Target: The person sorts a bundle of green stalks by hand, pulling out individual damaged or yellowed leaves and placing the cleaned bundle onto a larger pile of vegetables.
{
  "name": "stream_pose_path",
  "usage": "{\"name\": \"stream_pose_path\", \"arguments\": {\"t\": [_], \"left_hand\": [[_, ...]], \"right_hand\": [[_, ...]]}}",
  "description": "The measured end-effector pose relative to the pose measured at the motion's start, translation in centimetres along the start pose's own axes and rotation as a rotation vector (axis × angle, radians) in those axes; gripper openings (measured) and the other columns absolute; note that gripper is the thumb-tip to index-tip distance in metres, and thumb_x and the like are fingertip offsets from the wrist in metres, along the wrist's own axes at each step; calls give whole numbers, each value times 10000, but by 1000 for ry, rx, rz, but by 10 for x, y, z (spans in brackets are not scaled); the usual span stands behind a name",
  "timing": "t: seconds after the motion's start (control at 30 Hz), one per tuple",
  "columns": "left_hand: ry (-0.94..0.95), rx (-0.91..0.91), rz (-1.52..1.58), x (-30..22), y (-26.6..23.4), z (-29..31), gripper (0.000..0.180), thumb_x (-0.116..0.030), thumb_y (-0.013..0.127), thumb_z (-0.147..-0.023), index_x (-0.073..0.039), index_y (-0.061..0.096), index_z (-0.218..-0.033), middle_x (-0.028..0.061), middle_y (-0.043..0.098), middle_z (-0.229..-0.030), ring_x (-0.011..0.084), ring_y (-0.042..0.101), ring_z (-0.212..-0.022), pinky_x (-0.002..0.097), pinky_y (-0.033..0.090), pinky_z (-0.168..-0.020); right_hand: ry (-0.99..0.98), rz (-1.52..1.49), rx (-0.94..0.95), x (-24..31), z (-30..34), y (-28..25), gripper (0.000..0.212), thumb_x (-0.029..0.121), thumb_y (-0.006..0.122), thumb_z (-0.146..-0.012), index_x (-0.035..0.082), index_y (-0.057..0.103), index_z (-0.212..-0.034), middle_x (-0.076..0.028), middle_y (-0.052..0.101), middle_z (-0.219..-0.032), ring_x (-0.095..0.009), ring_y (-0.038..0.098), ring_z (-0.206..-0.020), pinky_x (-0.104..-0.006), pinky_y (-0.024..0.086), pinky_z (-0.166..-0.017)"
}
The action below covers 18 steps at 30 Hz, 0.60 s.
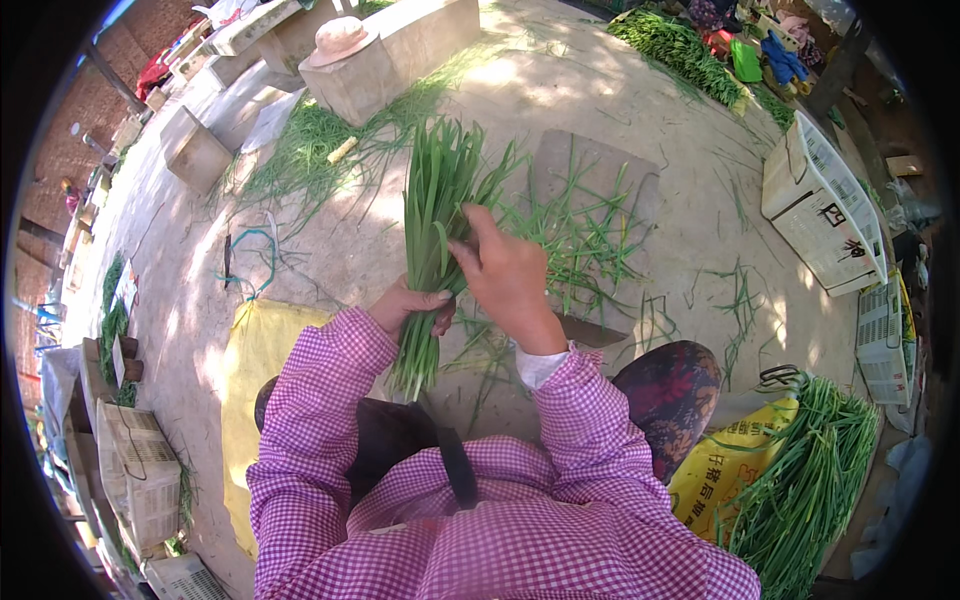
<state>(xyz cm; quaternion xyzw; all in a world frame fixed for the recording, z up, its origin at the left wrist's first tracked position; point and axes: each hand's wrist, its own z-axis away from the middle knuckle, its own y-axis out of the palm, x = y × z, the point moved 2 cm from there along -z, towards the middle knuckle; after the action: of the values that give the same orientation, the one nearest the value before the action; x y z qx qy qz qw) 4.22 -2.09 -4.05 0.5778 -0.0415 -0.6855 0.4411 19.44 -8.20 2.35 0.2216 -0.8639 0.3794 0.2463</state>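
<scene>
A bunch of garlic chives (pixel 437 215), with long flat green leaves, stands nearly upright in front of me. My left hand (pixel 408 303) is wrapped round its lower part, and the pale cut ends stick out below. Against the bunch's right side, my right hand (pixel 508 275) is closed with thumb and index finger pinching at the leaves. Which leaves it grips is partly hidden by the fingers. Loose chive leaves (pixel 585 225) lie scattered over a grey board (pixel 640 175) just beyond my right hand.
A large heap of chives (pixel 815 490) rests on a yellow sack (pixel 730 470) at my right. Another yellow sack (pixel 265 370) lies left. White crates (pixel 815 205) stand along the right side, and a pale crate (pixel 140 470) at left. A hat (pixel 342 42) sits on a stone block (pixel 350 85).
</scene>
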Motion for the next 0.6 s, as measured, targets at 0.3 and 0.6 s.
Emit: {"name": "stream_pose_path", "arguments": {"t": [0.3,0.6], "left_hand": [[127,13,-45,-2,1,-3,296,-115,725,-769,-47,527,-977,76,540,-621,192,536,-521,324,438,-512],[237,4,-50,-11,-13,1,311,-195,715,-778,-46,527,-976,71,494,-616,182,509,-508,330,436,-545]], "right_hand": [[158,-403,-124,-7,2,0,164,168,650,-828,59,554,-906,-41,586,-636,-188,546,-482,-315,424,-441],[550,-959,-407,-52,-11,-50,88,106,603,-884,24,596,-918,39,490,-666,-25,376,-497,-196,323,-447]]}}
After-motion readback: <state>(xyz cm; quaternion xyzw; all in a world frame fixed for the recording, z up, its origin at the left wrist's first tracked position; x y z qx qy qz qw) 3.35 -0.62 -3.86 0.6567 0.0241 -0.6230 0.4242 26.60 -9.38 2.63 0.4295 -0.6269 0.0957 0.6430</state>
